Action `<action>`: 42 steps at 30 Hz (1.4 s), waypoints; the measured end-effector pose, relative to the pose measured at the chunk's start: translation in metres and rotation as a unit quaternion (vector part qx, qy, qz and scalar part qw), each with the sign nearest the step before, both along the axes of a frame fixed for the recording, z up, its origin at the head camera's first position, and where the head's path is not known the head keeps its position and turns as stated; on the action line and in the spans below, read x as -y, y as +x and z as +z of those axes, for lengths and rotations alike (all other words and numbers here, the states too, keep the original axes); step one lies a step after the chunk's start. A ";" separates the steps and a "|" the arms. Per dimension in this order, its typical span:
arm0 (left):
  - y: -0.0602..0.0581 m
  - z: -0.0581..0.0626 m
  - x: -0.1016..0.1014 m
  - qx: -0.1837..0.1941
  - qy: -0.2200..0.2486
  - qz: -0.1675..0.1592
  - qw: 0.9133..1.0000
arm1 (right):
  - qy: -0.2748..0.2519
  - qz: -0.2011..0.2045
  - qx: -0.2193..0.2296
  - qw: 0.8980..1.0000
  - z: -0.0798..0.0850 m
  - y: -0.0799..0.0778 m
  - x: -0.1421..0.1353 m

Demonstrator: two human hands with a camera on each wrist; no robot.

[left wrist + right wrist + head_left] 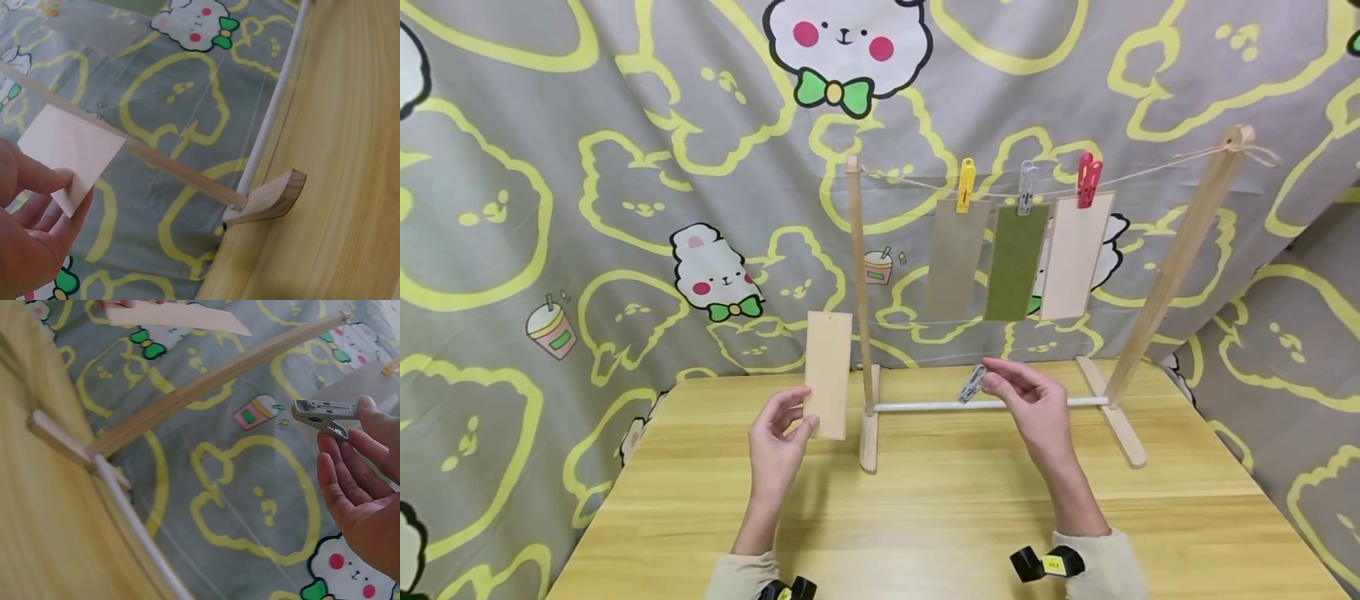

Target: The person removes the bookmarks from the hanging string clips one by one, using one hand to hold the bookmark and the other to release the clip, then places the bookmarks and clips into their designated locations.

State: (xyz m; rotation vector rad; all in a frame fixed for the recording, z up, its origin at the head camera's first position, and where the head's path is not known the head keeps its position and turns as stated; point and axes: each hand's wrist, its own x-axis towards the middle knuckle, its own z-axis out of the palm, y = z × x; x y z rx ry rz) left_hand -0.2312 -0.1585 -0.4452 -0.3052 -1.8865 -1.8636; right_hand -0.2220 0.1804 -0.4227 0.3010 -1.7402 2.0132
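My left hand point(781, 437) pinches a pale beige card point(828, 375) by its lower left edge, holding it upright just left of the rack's left post point(861, 283). A small hole shows near the card's top. Between thumb and fingers of my right hand point(1033, 408) is a grey clothespin point(325, 415), its jaw end pointing left, away from the hand. Above, a string point(1138, 173) carries three cards: a grey-brown one point(957, 258) under a yellow clothespin point(966, 185), a green one point(1017, 262) under a clear grey clothespin, and a pinkish one point(1077, 254) under a red clothespin point(1087, 179).
The wooden rack stands on the wood-grain table point(925, 517), its right post point(1180, 258) leaning outward in the head view. A white rod point(1037, 404) joins the two feet low down. Behind hangs a grey curtain point(730, 192) with yellow cartoon outlines.
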 end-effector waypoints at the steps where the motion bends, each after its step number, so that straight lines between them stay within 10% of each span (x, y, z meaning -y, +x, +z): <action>1: 0.000 -0.001 0.000 0.000 0.002 0.001 1.000 | 0.000 0.000 0.003 1.000 -0.002 -0.001 0.002; 42: -0.003 -0.040 0.018 0.091 0.005 0.007 0.996 | -0.049 -0.003 0.076 0.996 -0.046 -0.022 0.023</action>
